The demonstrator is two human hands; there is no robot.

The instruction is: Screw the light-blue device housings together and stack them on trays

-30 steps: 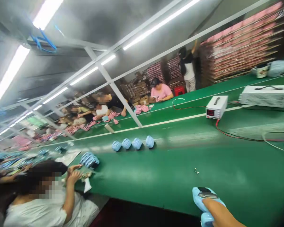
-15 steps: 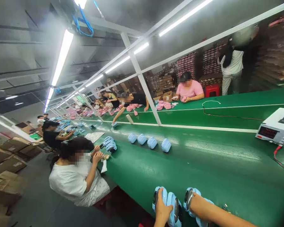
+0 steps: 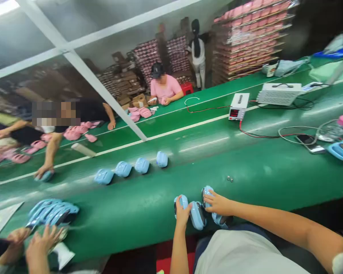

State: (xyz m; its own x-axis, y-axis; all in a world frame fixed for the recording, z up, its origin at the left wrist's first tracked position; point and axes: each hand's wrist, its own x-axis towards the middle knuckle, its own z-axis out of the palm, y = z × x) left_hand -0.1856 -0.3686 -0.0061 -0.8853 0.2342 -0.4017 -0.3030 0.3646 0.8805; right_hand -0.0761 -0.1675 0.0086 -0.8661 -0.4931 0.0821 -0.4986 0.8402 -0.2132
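My left hand (image 3: 183, 214) and my right hand (image 3: 218, 203) press together a short row of light-blue plastic shells (image 3: 198, 215) standing on edge at the near side of the green belt (image 3: 246, 179). The left hand is closed against the row's left end, the right hand's fingers curl over its right end. Two tiny metal bits (image 3: 230, 178) lie on the belt just beyond the right hand.
Several single blue shells (image 3: 122, 169) lie in a line mid-belt. A co-worker's hands (image 3: 37, 243) handle a stack of blue shells (image 3: 51, 212) at lower left. A power supply (image 3: 239, 107) with red and white wires, a white box (image 3: 279, 94) and a phone (image 3: 310, 141) sit to the right. People sort pink parts across the belt.
The view swung down and right. My hands carried the blue shells further onto the belt and pressed them together; the line of single shells drifted left.
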